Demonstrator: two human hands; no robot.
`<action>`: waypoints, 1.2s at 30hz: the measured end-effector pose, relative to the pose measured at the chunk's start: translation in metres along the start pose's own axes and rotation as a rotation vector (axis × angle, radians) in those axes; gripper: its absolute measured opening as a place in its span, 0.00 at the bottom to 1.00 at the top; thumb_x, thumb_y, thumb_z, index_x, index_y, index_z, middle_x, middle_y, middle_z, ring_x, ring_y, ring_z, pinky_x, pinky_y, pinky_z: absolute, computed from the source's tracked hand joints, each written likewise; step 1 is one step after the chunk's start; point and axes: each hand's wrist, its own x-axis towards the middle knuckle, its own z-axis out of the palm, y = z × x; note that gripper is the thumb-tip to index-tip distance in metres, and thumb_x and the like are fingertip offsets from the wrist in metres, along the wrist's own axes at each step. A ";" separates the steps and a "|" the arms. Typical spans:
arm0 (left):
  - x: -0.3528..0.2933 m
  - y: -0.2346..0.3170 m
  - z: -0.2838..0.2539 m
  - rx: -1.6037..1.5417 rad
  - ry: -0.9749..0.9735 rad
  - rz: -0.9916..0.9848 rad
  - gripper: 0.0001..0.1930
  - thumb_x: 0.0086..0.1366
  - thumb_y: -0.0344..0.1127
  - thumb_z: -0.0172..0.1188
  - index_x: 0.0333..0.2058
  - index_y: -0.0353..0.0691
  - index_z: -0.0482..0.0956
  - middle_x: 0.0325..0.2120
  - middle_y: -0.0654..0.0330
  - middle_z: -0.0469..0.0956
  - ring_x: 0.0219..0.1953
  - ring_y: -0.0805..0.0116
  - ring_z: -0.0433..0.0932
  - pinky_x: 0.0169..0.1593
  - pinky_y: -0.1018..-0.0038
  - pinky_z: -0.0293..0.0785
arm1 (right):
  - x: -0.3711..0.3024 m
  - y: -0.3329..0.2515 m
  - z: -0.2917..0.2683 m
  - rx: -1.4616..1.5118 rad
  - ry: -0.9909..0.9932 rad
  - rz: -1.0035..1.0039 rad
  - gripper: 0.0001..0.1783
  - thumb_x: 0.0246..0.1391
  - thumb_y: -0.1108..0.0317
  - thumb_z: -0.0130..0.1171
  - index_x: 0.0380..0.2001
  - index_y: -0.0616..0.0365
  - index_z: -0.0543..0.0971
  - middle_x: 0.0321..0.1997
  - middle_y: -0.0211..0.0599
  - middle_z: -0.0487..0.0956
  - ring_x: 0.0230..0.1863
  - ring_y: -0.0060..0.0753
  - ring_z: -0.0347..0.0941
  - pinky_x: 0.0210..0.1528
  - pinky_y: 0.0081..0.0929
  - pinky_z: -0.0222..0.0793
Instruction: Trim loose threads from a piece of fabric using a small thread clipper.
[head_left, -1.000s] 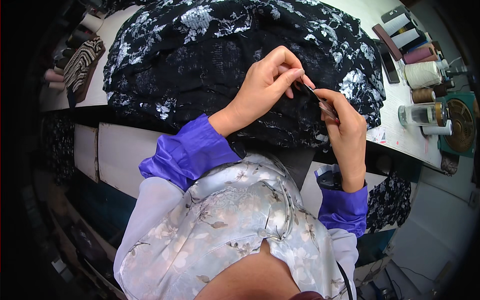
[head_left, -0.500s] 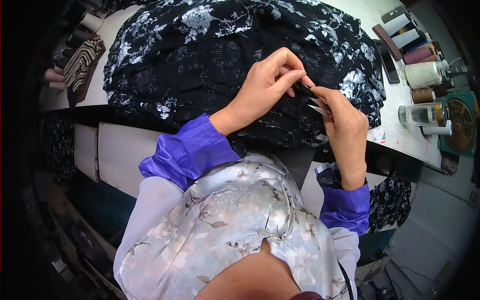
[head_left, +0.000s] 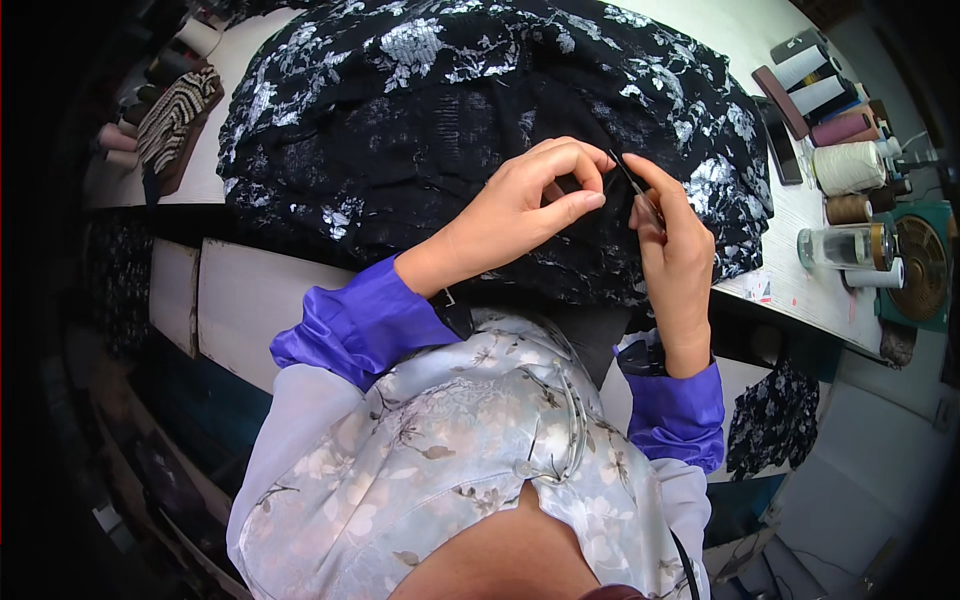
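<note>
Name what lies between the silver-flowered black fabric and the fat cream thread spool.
Head view: a dark rectangular device on the white tabletop beside the fabric.

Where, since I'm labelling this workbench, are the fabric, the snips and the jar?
Fabric [head_left: 420,140]: head view, on the dark middle of its upper surface.
Snips [head_left: 638,188]: head view, on the slim metal part.
Jar [head_left: 838,249]: head view, on its clear side.

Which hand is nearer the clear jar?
Right: the right hand is left of the clear jar, over black floral fabric; the left hand is farther left, also over it.
</note>
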 end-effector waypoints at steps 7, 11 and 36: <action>-0.020 0.010 -0.018 0.105 -0.082 0.045 0.03 0.63 0.29 0.56 0.31 0.37 0.73 0.49 0.56 0.73 0.40 0.73 0.73 0.40 0.78 0.70 | 0.004 0.003 -0.005 0.136 -0.077 0.122 0.24 0.47 0.87 0.53 0.49 0.56 0.76 0.31 0.42 0.78 0.30 0.37 0.79 0.34 0.28 0.72; -0.037 0.022 -0.045 0.286 -0.448 -0.077 0.04 0.62 0.28 0.57 0.34 0.36 0.74 0.41 0.56 0.78 0.40 0.70 0.76 0.41 0.74 0.72 | 0.004 0.003 -0.007 0.151 -0.080 0.132 0.23 0.48 0.87 0.52 0.48 0.56 0.76 0.28 0.40 0.77 0.28 0.33 0.77 0.33 0.26 0.71; 0.012 -0.004 0.009 0.264 0.198 0.293 0.02 0.65 0.27 0.57 0.33 0.36 0.75 0.41 0.59 0.77 0.36 0.78 0.74 0.34 0.81 0.72 | 0.004 -0.001 -0.016 0.162 -0.120 0.111 0.22 0.47 0.87 0.52 0.46 0.57 0.76 0.26 0.39 0.77 0.27 0.31 0.77 0.33 0.25 0.71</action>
